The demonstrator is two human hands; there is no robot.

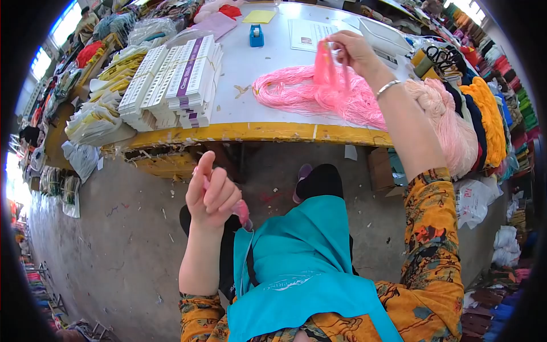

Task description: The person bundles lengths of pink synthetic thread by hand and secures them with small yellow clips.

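While the right hand [348, 50] is up over the counter [239, 68], fingers pinched on a bright pink bundle of thin thread [326, 71], that bundle hangs right below it, against the big loose pink skein [285, 88]. Left hand's [213, 194] off the counter, fingers kinda curled.

Right fingers [341, 52] pinch pink yarn [323, 68] above the white table [233, 68].

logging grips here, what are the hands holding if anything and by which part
The right hand holds pink thread by its raised top end; something pink is at the left hand, its hold unclear.
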